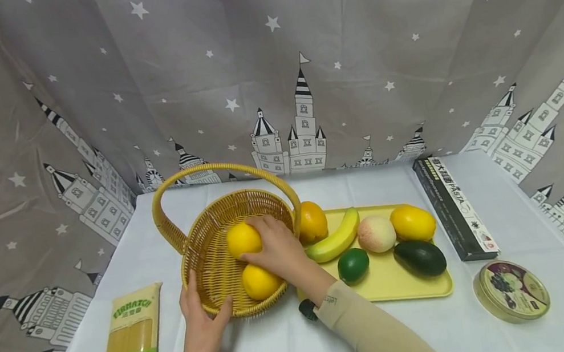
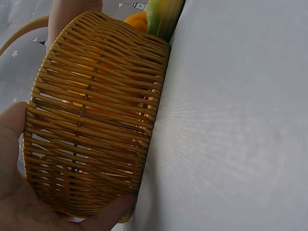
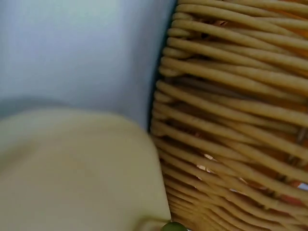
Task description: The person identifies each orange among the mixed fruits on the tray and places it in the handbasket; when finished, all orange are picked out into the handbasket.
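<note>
A wicker basket (image 1: 210, 275) with a tall arched handle (image 1: 221, 166) stands left of the table's middle. My left hand (image 1: 204, 316) grips its near left side, the thumb at the front rim and the fingers along the outer wall. In the left wrist view, that hand (image 2: 29, 192) spans the woven side. Reaching over the basket's right rim, my right hand (image 1: 279, 248) holds a round orange (image 1: 244, 240) inside. Another orange (image 1: 261, 281) lies below that hand in the basket. The right wrist view shows mostly a beige sleeve (image 3: 77, 168) beside the wicker.
Right of the basket, a yellow tray (image 1: 377, 295) bears an orange (image 1: 312, 221), a banana (image 1: 335, 239), a peach (image 1: 376, 234), a lemon (image 1: 413, 222), a green lime-like fruit (image 1: 353, 265) and an avocado (image 1: 419, 258). Around them are a pasta box (image 1: 456, 209), a round tin (image 1: 512, 290) and a pasta packet (image 1: 129, 344).
</note>
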{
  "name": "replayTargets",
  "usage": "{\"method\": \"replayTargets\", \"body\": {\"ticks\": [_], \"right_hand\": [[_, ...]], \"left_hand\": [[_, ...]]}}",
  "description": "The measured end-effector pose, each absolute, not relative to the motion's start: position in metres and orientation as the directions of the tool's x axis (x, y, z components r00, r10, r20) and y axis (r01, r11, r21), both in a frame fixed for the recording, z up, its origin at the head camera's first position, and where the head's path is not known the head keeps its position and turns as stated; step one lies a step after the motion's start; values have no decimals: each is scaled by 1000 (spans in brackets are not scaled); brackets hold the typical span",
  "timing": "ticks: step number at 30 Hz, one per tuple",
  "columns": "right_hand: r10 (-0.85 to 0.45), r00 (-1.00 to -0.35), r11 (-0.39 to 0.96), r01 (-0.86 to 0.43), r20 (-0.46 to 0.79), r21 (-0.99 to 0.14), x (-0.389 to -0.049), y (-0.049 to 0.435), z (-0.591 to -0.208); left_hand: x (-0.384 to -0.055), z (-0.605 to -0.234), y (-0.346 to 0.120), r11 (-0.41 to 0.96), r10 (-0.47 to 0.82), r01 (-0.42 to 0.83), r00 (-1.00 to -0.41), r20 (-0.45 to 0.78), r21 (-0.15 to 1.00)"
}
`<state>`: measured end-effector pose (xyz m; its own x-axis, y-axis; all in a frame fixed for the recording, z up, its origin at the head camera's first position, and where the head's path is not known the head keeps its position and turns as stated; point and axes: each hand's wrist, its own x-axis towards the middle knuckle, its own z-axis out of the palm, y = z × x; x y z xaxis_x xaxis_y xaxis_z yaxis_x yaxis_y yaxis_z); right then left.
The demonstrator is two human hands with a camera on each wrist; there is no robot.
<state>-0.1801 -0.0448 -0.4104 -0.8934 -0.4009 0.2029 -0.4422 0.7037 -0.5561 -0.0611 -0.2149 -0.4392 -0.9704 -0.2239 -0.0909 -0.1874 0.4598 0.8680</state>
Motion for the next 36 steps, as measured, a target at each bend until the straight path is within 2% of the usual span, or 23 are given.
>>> {"method": "replayTargets", "body": {"ticks": [13, 23, 36], "right_hand": [[-386, -910, 754, -405, 149, -517, -179, -50, -413], [-413, -893, 781, -449, 181, -433, -177, -50, -416], [-410, -888, 765, -459, 208, -452, -174, -47, -415]], "left_hand": [[-61, -440, -215, 457, -242, -207, -965, -102, 865], [-60, -440, -215, 461, -237, -206, -966, -104, 863], [-61, -441, -214, 458, -228, -178, -971, -79, 871]]}}
